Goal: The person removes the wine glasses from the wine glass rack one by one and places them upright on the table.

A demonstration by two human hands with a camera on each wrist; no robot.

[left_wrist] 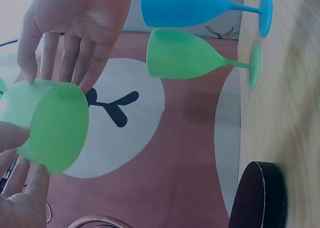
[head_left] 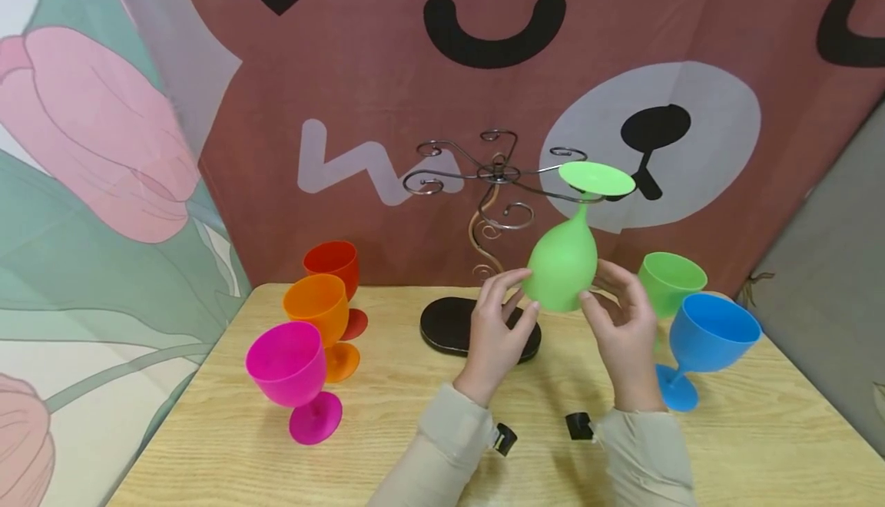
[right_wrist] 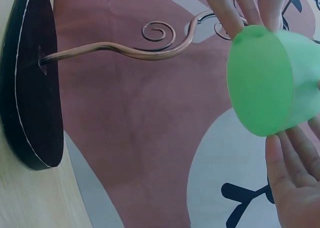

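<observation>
Both hands hold a light green goblet [head_left: 561, 265] upside down, its bowl mouth facing down and its round foot on top. From the left side, my left hand [head_left: 496, 332] grips the bowl near the rim with thumb and fingers. My right hand [head_left: 628, 330] grips the bowl from the right. The goblet's stem is at a right-hand arm of a metal goblet rack [head_left: 498, 174], with the foot above the wire; whether its weight rests there I cannot tell. In the left wrist view the goblet's mouth [left_wrist: 60, 128] shows between the hands.
Pink [head_left: 286, 365], orange [head_left: 318, 307] and red [head_left: 333, 265] goblets stand upright at the left. Another green goblet [head_left: 669, 284] and a blue one [head_left: 712, 334] stand at the right. The rack's black base [head_left: 445, 326] sits near the wooden table's [head_left: 387, 445] back edge, before a printed curtain.
</observation>
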